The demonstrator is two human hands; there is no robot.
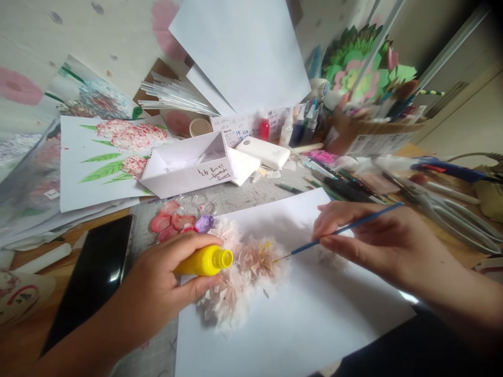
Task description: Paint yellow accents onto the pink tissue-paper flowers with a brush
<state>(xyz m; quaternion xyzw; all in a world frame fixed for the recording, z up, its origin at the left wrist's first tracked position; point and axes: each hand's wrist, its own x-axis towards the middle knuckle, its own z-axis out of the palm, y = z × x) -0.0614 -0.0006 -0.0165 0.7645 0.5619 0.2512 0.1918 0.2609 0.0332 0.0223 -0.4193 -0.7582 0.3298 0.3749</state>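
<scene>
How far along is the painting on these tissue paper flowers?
Done: fluffy pink paper flowers lie on the white sheet, and one centre already shows yellow. In hand: the left hand holds an open yellow paint bottle, and the right hand touches a thin blue brush to that centre. Left: the other blossoms show no yellow.
</scene>
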